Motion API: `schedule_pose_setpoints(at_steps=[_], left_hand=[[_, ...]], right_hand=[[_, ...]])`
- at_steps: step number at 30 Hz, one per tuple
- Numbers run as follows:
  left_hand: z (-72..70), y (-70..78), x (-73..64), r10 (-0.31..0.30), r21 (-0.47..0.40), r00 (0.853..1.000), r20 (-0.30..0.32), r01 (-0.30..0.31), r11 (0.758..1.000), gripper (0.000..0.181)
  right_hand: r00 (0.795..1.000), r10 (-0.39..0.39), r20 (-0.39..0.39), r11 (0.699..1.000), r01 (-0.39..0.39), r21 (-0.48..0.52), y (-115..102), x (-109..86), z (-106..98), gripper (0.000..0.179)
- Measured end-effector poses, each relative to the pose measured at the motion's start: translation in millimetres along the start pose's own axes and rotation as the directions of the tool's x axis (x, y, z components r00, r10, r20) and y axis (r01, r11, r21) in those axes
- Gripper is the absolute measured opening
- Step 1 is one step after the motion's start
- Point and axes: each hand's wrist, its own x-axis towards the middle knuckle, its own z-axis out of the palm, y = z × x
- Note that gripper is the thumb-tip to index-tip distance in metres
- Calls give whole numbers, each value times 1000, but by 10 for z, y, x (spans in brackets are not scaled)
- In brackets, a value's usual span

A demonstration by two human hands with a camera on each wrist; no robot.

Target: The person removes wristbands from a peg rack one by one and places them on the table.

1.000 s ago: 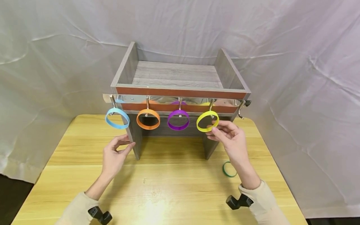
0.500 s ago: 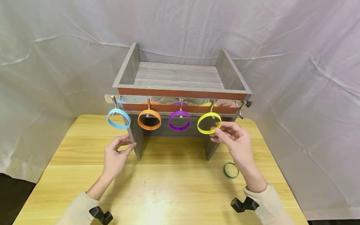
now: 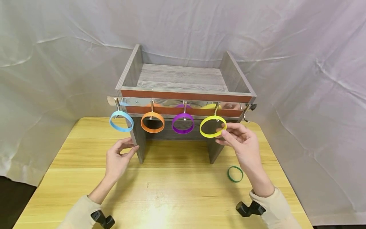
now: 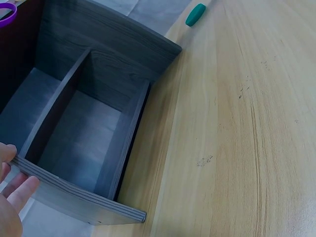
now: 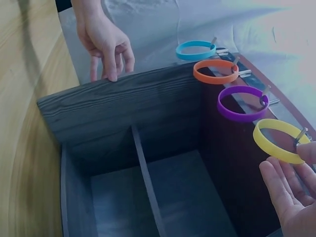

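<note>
Between the left hand (image 3: 118,157) and right hand (image 3: 246,146), there is passage over the worktop (image 3: 183,190) and into the recess below the grey shelf (image 3: 183,78). Higher up, the blue band (image 3: 121,129), orange band (image 3: 152,131), purple band (image 3: 183,131) and yellow band (image 3: 211,135) bar the front with slim gaps between; the right hand blocks the yellow band's right side.

Booth-like setup: draped cloth (image 3: 183,28), wooden table (image 3: 194,194)
</note>
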Motion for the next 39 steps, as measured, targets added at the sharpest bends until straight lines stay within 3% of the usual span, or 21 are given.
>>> schedule_pose_setpoints(at_steps=[18, 25, 39], left_hand=[[-10, 5, 0, -6, -3, 1000, 2, 6, 1000, 32], [-6, 6, 1, -2, -2, 1000, 4, 2, 1000, 33], [-4, 8, -8, 2, -2, 1000, 4, -2, 1000, 34]], right_hand=[[998, -57, 41, 998, 56, 17, -127, 8, 33, 22], [996, -36, 82, 999, 35, 7, -175, 0, -9, 19], [999, 12, 43, 999, -9, -50, -75, -186, -126, 19]])
